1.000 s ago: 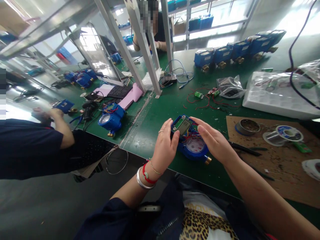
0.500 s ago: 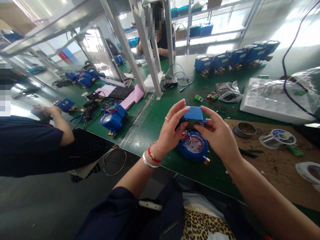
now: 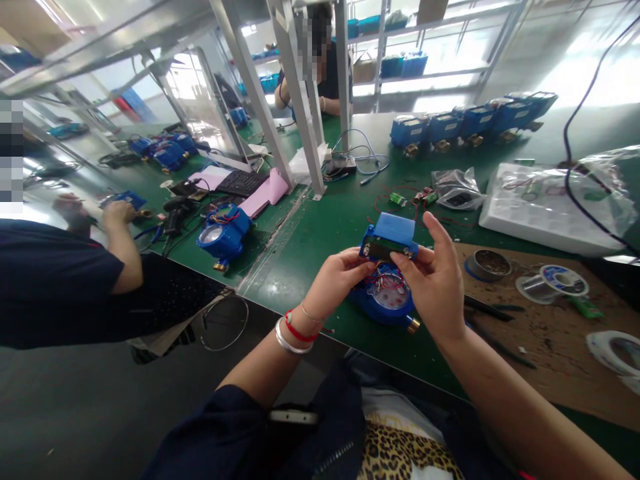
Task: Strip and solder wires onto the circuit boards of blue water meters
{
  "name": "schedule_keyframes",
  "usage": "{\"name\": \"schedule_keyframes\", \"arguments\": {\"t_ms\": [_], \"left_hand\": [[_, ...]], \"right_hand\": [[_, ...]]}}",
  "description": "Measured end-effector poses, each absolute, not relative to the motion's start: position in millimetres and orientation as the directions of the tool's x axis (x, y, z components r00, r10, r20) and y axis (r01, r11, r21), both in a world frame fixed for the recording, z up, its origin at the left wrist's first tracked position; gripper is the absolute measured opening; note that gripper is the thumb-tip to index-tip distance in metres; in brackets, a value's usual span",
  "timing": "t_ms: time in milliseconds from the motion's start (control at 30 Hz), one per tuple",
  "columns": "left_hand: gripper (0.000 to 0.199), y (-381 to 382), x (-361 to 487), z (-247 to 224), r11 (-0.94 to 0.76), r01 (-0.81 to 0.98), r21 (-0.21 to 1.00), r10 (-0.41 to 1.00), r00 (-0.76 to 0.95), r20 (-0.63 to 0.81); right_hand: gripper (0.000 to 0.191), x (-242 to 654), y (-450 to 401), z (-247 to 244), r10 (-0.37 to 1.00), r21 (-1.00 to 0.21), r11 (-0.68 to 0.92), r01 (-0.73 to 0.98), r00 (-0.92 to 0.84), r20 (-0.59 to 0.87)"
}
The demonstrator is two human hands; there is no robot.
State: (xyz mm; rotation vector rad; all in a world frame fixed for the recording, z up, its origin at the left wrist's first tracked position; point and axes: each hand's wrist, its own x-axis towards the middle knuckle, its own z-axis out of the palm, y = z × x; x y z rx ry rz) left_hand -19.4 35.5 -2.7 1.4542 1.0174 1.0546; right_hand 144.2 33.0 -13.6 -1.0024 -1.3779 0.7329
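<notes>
A small blue housing with a circuit board (image 3: 383, 249) on its near face and a raised blue flap (image 3: 395, 228) is held up over a blue water meter (image 3: 383, 308). My left hand (image 3: 340, 277) pinches its lower left corner, thumb and fingers closed near the wires. The right end is gripped by my right hand (image 3: 435, 280), thumb on the near face and index finger lifted away. Thin red and yellow wires (image 3: 381, 272) hang just under the housing, above the meter's clear round dial. The meter's brass fitting (image 3: 413, 325) points toward me.
Right of my hand, a cardboard sheet (image 3: 540, 327) holds a solder spool (image 3: 555, 283) and a round tin (image 3: 489, 265). Behind it lies a white foam tray (image 3: 545, 213). Another blue meter (image 3: 223, 230) stands left; several more (image 3: 477, 120) line the back. Co-workers sit left and opposite.
The housing has tipped so its circuit board side faces me and has come slightly lower. My left hand has shifted down to its lower corner; my right index finger has lifted off.
</notes>
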Motion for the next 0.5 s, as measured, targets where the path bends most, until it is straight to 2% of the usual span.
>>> {"name": "schedule_keyframes", "arguments": {"t_ms": [67,133,200,300,367,500], "left_hand": [[0.022,36,-19,-3,-0.038,0.019,0.999,0.966,0.258,0.032],[0.018,35,-18,-5,-0.098,0.134,0.986,0.977,0.203,0.069],[0.011,34,-16,-8,-0.256,0.372,0.892,0.966,0.116,0.229],[0.006,34,-14,-13,-0.428,0.634,0.644,0.865,0.082,0.495],[0.012,35,-15,-16,-0.481,0.675,0.559,0.814,0.108,0.570],[0.018,37,-19,-19,-0.525,0.673,0.522,0.780,0.135,0.611]], "right_hand": [[0.073,142,33,-13,0.899,-0.902,0.418,0.112,0.095,0.428],[0.071,141,32,-14,0.898,-0.901,0.421,0.106,0.095,0.430],[0.069,141,30,-17,0.884,-0.888,0.444,0.120,0.106,0.456],[0.064,142,26,-23,0.851,-0.854,0.494,0.166,0.110,0.514],[0.063,144,23,-26,0.824,-0.821,0.534,0.200,0.092,0.558],[0.061,150,20,-24,0.724,-0.675,0.644,0.359,-0.003,0.689]]}}
